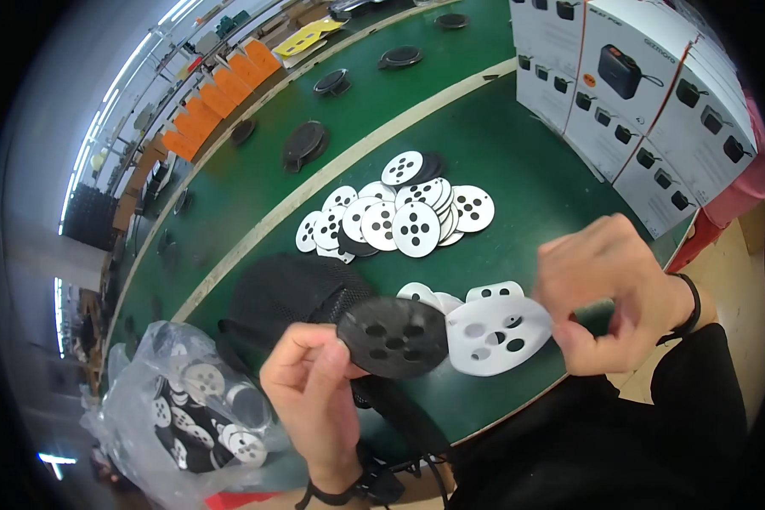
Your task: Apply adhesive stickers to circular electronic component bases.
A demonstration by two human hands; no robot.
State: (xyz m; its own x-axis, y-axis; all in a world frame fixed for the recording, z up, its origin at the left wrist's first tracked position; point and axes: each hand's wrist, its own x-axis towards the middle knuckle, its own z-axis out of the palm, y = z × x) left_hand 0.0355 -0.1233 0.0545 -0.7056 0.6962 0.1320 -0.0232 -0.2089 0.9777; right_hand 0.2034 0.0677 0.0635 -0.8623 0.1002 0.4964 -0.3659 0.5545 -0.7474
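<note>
Between the thumb and fingers of my left hand (pixel 319 391) is a thin black round pad (pixel 393 319) with several holes. My right hand (pixel 608 289) is closed in a pinch on the right edge of a white round sheet (pixel 495 320), which has a matching pattern of holes and bends slightly. The sheet's left edge meets or slightly overlaps the pad's right edge; whether they stick together there I cannot tell. Just behind them on the table lie a few white perforated pieces (pixel 495 291). Farther off is a loose pile of white perforated discs (pixel 416 228), with some black ones among them.
A black mesh item (pixel 302 289) lies left of centre, behind my left hand. At the lower left a clear plastic bag (pixel 136 416) holds more discs. Printed boxes (pixel 612 110) stand at the right. Dark round parts (pixel 306 144) sit beyond a pale strip (pixel 340 166); orange bins (pixel 221 95) are farther back.
</note>
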